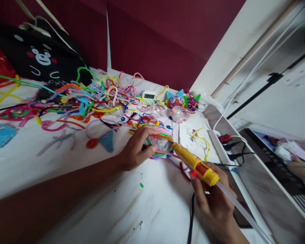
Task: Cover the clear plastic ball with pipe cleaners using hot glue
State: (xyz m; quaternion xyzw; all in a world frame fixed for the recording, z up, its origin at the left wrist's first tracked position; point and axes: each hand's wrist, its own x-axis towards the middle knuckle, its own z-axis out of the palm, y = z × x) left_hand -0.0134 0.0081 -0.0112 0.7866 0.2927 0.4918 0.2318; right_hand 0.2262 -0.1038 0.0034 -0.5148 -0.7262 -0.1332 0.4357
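My left hand (139, 147) grips the near left side of a round ornament (162, 144), a clear ball wrapped in bands of coloured pipe cleaner. Its thumb presses at a pink pipe cleaner (167, 154) running across the ball. In my right hand (210, 193) is a yellow glue gun (193, 162), its fingers wrapped round the handle. A long clear glue stick (244, 211) sticks out of its back end, and a red light glows on its side. The nozzle points at the ball's right edge; whether it touches is hard to tell.
A heap of pipe cleaners (91, 95) lies at the back left before a black bag (40, 54). Two finished-looking animal ornaments (175, 99), clear balls (159, 109) and a small digital clock (148, 95) stand at the back. A power strip (220, 145) lies on the right; a black cable (191, 217) trails nearby.
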